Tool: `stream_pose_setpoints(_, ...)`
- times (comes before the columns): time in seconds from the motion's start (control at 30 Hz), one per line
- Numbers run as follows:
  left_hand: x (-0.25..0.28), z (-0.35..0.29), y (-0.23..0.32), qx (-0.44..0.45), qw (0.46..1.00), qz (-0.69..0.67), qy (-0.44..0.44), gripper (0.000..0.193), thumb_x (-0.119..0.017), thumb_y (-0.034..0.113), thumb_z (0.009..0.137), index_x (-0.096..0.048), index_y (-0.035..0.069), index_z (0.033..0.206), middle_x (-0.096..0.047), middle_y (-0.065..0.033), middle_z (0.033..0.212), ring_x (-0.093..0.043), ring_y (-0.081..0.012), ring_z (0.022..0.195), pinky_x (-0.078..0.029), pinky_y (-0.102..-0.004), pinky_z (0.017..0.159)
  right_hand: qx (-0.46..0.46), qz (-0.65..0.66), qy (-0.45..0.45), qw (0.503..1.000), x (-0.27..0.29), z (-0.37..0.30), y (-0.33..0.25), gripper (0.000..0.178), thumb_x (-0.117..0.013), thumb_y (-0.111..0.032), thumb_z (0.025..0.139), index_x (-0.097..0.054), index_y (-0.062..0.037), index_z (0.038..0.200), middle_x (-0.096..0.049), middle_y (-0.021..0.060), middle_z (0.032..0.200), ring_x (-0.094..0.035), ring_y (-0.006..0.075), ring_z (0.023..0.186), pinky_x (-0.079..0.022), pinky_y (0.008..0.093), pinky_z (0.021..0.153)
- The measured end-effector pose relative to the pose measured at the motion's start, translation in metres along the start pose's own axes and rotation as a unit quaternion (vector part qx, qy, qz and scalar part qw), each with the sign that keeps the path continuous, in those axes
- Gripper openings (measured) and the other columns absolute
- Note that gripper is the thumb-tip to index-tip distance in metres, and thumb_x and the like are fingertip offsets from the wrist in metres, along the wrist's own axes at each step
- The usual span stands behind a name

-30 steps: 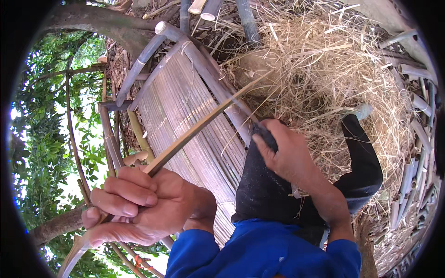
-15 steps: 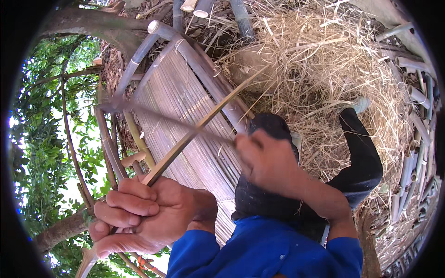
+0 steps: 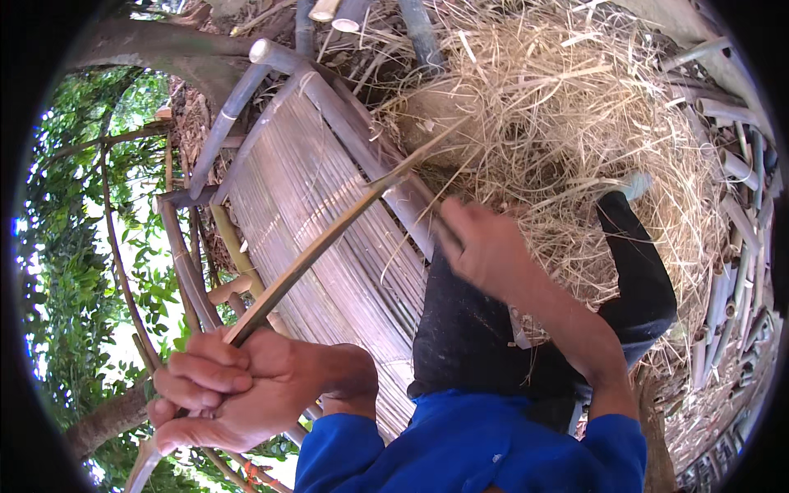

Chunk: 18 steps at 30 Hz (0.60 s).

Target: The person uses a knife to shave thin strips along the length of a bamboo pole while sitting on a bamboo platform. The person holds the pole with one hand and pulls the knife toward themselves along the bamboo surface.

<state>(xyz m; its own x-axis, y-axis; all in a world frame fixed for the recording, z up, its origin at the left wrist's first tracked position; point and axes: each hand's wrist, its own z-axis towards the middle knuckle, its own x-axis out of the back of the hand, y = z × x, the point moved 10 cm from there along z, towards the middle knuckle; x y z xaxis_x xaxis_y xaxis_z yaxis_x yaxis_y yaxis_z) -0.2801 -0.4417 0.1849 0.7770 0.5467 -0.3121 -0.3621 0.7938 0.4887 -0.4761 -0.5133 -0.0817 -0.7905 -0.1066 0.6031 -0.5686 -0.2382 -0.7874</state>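
Note:
My left hand, at the lower left, is closed around the thick end of a long split bamboo strip. The strip slants up and away to the right, over a slatted bamboo bench. My right hand is closed and slightly blurred, gripping a long knife. The knife's blade is smeared and foreshortened, lying against or just over the strip's far part; contact is unclear. A thin curled shaving hangs below the strip near the blade.
Pale bamboo shavings cover the ground ahead and to the right. Cut bamboo poles line the right rim. A thick branch crosses the far left, with leaves below. My black-trousered leg is beside the bench.
The knife has swung from lying across the strip toward the left to the strip's far part. My right hand has moved slightly right; my left hand has shifted a little left and down.

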Motion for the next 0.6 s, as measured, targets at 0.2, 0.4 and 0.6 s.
stream_pose_setpoints(0.2,-0.004,0.006,0.0,-0.005,0.997,-0.051,-0.049,0.035,-0.05,0.035,0.107,-0.041,0.009,0.086,-0.029,0.0024,0.063,-0.026,-0.0075,0.047,-0.023,-0.0241,0.043,0.062,0.042,-0.025,0.997,0.004,0.002,-0.043,0.027,-0.068,-0.016,0.09,-0.058,-0.0059,0.113,-0.063,0.0152,0.086,-0.065,0.0317,0.065,-0.056,0.0422,0.058)
stream_pose_setpoints(0.4,0.0,0.011,-0.008,0.009,0.993,-0.084,-0.078,0.032,-0.045,0.033,0.108,-0.04,0.008,0.089,-0.03,0.0038,0.063,-0.025,-0.0075,0.047,-0.026,-0.0241,0.044,-0.011,0.0,-0.016,1.0,-0.021,0.026,0.054,0.021,-0.066,-0.019,0.093,-0.057,-0.0058,0.107,-0.062,0.0144,0.08,-0.065,0.032,0.067,-0.056,0.0415,0.059)
stream_pose_setpoints(0.6,-0.003,0.018,-0.016,0.01,0.995,-0.059,-0.085,0.032,-0.042,0.032,0.109,-0.039,0.008,0.088,-0.031,0.004,0.062,-0.028,-0.007,0.048,-0.029,-0.0232,0.044,0.054,0.047,-0.037,0.997,-0.028,0.026,0.036,0.026,-0.066,-0.018,0.091,-0.048,-0.0105,0.109,-0.063,0.0151,0.082,-0.066,0.0338,0.061,-0.056,0.0423,0.051)
